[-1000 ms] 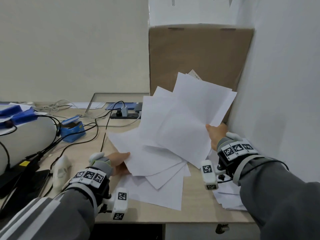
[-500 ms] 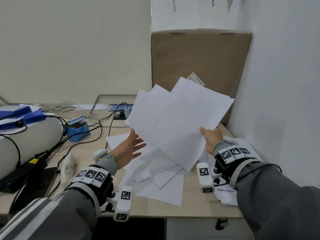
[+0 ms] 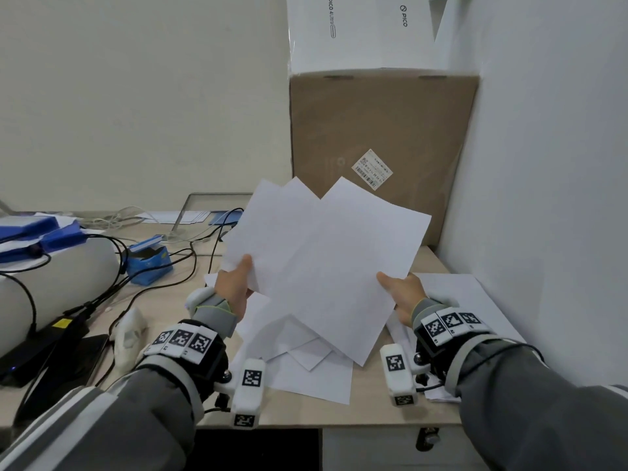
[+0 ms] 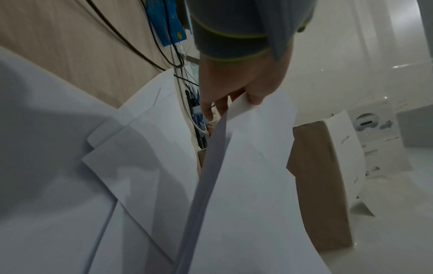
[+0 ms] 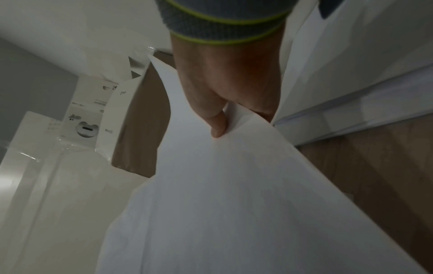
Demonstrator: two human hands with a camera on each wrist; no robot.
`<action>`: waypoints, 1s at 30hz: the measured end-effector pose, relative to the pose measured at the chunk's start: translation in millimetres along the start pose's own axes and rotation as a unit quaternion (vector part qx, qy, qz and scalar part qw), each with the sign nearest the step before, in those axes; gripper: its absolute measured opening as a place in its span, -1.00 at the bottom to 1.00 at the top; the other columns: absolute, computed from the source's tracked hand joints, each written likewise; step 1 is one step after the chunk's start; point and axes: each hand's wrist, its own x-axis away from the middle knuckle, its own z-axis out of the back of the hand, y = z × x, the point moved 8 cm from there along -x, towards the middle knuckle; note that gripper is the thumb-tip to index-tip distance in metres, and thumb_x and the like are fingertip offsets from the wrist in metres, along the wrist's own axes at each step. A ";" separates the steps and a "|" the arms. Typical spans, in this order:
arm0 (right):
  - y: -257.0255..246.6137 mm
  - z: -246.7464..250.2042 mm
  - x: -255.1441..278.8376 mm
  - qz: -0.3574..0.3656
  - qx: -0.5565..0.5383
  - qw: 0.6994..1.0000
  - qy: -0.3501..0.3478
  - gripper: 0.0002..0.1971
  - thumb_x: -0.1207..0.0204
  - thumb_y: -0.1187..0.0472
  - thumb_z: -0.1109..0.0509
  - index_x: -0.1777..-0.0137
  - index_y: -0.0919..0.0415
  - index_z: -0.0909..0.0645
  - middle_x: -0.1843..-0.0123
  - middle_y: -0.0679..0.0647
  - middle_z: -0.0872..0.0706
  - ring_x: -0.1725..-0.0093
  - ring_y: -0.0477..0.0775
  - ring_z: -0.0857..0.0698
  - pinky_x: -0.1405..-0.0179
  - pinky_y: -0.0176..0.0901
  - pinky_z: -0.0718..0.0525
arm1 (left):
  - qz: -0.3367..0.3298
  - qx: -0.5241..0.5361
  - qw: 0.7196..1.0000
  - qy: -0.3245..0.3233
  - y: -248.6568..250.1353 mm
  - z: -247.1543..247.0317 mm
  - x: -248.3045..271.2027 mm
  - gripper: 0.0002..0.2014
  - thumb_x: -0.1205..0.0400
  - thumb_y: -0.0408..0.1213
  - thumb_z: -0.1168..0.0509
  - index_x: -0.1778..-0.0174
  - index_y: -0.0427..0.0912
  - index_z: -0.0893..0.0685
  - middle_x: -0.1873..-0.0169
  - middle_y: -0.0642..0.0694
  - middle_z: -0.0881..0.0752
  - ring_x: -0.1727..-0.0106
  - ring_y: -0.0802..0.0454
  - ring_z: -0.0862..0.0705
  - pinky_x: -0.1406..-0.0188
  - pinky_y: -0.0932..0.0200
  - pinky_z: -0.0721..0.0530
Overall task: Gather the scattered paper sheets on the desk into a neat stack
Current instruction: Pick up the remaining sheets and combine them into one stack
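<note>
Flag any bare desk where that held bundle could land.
Bare wood: the front strip of the desk between the loose sheets and the right-side pile. Another patch beside the blue box, crossed by cables. The middle is covered with sheets.

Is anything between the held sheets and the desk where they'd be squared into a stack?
Yes. Both the left hand and right hand grip the fanned sheets above the desk; loose sheets lie scattered directly beneath them.
</note>
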 end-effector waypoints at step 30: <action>-79.5 5.3 -3.6 0.062 0.137 0.987 -0.062 -0.64 -0.58 0.40 -0.35 -0.36 0.47 -0.53 -0.31 0.26 -0.67 -0.21 0.22 -0.67 -0.27 -0.07 -0.61 | 0.070 -0.282 0.957 -0.010 8.9 54.7 -49.5 -0.47 -0.62 -0.27 -0.32 -0.48 -0.37 -0.38 -0.37 -0.36 -0.56 -0.35 -0.40 -0.57 -0.33 -0.34 -0.55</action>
